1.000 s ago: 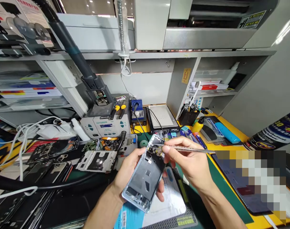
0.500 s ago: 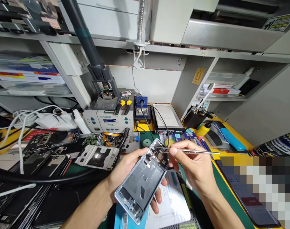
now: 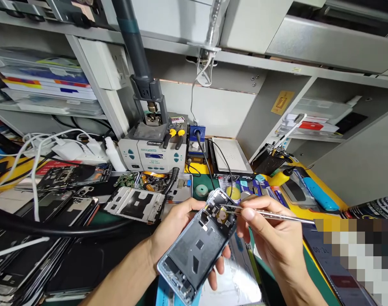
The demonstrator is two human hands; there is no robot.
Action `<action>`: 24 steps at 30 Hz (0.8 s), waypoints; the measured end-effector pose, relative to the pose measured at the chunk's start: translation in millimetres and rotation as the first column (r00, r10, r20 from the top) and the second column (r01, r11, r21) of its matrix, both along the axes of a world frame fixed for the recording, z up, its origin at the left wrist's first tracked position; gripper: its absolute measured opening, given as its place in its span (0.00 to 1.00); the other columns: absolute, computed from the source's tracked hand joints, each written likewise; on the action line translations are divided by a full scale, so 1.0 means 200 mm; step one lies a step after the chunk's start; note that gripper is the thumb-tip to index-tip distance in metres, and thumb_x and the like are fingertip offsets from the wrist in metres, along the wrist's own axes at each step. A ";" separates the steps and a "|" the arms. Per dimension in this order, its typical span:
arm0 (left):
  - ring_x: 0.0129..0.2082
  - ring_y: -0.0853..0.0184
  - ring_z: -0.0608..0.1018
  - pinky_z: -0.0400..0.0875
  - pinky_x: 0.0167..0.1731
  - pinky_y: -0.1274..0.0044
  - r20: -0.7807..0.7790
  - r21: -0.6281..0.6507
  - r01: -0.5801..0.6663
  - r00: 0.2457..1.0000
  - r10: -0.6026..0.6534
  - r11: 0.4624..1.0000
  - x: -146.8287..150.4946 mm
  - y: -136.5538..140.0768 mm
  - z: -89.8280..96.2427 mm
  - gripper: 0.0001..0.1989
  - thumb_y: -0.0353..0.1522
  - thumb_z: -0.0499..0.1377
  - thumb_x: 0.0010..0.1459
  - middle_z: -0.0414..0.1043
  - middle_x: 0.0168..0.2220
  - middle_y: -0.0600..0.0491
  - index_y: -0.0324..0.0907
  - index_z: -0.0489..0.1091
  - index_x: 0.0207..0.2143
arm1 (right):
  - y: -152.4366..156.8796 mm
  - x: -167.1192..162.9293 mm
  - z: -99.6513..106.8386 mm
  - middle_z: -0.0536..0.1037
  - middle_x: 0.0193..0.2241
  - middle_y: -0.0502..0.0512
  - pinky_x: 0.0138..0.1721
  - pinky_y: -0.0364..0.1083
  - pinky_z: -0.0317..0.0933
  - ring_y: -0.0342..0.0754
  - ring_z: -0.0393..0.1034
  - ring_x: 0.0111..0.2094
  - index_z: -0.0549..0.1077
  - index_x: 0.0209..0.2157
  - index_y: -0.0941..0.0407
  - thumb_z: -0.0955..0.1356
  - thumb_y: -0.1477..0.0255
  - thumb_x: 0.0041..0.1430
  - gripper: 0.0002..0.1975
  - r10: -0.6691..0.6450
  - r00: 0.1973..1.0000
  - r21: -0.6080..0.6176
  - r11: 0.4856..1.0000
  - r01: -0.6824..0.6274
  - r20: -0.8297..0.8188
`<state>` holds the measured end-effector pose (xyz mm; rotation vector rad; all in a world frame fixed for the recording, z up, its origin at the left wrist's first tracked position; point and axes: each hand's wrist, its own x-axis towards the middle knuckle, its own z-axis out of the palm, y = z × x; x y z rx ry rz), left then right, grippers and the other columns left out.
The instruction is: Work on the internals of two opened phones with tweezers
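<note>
My left hand point(image 3: 175, 225) is closed around an opened smartphone frame point(image 3: 189, 250), thumb along its upper left edge and fingertips showing past the right edge. The frame has a light-blue rim and a dark inner face, and it is tilted above the mat. Small parts and a gold-coloured patch show near its top end. Between thumb and fingers, my right hand point(image 3: 270, 233) grips metal tweezers point(image 3: 277, 215). Their tips lie over the top part of the frame; whether they touch it or pinch anything is too small to tell.
Stacked phone parts point(image 3: 53, 250) and a thick black hose point(image 3: 85, 229) lie to the left. Behind stand a hot-air station point(image 3: 154, 155) and a soldering iron stand point(image 3: 197, 144). A lit phone point(image 3: 328, 259) rests at the right. A white sheet point(image 3: 232, 280) lies under the frame.
The camera view has shifted, so the surroundings sit further right. The tweezers now slope down to the right instead of lying nearly level. Both hands keep their grips.
</note>
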<state>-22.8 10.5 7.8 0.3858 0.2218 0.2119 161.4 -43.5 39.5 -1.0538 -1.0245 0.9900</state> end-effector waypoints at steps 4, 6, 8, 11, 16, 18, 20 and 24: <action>0.28 0.62 0.79 0.74 0.29 0.71 -0.027 0.007 -0.005 1.000 0.006 1.000 0.01 -0.01 0.02 0.31 0.48 0.43 0.63 0.75 0.31 0.44 0.32 0.75 0.42 | -0.01 0.01 -0.01 0.80 0.25 0.51 0.18 0.42 0.61 0.44 0.71 0.18 0.81 0.32 0.53 0.78 0.66 0.54 0.07 0.003 0.999 0.025 1.000 -0.005 0.051; 0.27 0.62 0.79 0.72 0.27 0.72 -0.024 0.005 -0.007 1.000 0.007 1.000 0.01 -0.02 0.01 0.31 0.47 0.43 0.64 0.75 0.31 0.45 0.32 0.74 0.44 | -0.01 0.01 -0.02 0.80 0.25 0.50 0.19 0.42 0.63 0.44 0.73 0.20 0.81 0.33 0.52 0.78 0.67 0.55 0.06 0.014 0.996 0.039 0.999 -0.017 0.084; 0.27 0.62 0.79 0.70 0.27 0.73 -0.016 -0.005 -0.002 1.000 0.002 1.000 0.01 -0.02 -0.01 0.31 0.48 0.43 0.63 0.75 0.31 0.44 0.33 0.74 0.46 | -0.02 0.02 -0.02 0.79 0.24 0.50 0.20 0.43 0.64 0.45 0.73 0.20 0.81 0.33 0.51 0.77 0.68 0.57 0.04 0.019 0.994 0.053 0.998 -0.025 0.109; 0.27 0.60 0.79 0.70 0.29 0.71 -0.008 -0.019 -0.003 1.000 0.003 1.000 0.02 -0.02 -0.03 0.33 0.48 0.40 0.63 0.75 0.32 0.43 0.32 0.74 0.46 | -0.03 0.02 -0.03 0.80 0.24 0.50 0.21 0.44 0.64 0.45 0.72 0.20 0.81 0.34 0.50 0.75 0.67 0.60 0.03 0.010 0.993 0.069 0.997 -0.019 0.120; 0.28 0.59 0.78 0.69 0.26 0.73 -0.016 -0.019 -0.011 1.000 0.011 1.000 0.01 -0.02 -0.02 0.33 0.47 0.41 0.61 0.74 0.33 0.41 0.31 0.73 0.47 | -0.03 0.02 -0.02 0.79 0.22 0.50 0.20 0.45 0.62 0.46 0.71 0.19 0.81 0.36 0.49 0.74 0.67 0.61 0.02 0.010 0.996 0.106 0.994 -0.019 0.084; 0.28 0.60 0.78 0.69 0.25 0.74 -0.033 -0.022 -0.011 0.999 0.011 1.000 0.01 -0.03 -0.02 0.33 0.48 0.42 0.61 0.73 0.33 0.41 0.30 0.73 0.45 | -0.03 0.03 -0.02 0.79 0.21 0.50 0.20 0.45 0.61 0.46 0.70 0.19 0.81 0.36 0.49 0.74 0.67 0.61 0.02 0.010 0.997 0.108 0.994 -0.019 0.081; 0.28 0.60 0.79 0.70 0.24 0.74 -0.049 -0.029 -0.015 0.999 0.014 0.999 0.02 -0.03 -0.03 0.33 0.48 0.42 0.60 0.73 0.33 0.40 0.29 0.73 0.42 | -0.02 0.03 -0.03 0.78 0.20 0.50 0.19 0.44 0.61 0.46 0.70 0.19 0.81 0.36 0.50 0.74 0.68 0.62 0.02 0.004 0.997 0.117 0.993 -0.014 0.082; 0.26 0.60 0.79 0.70 0.22 0.74 -0.063 -0.048 -0.027 0.998 0.024 0.998 0.03 -0.04 -0.05 0.34 0.50 0.44 0.58 0.73 0.32 0.40 0.29 0.74 0.43 | -0.02 0.02 -0.04 0.78 0.21 0.51 0.18 0.44 0.61 0.45 0.70 0.19 0.81 0.35 0.52 0.74 0.69 0.62 0.02 -0.011 0.996 0.131 0.991 0.000 0.087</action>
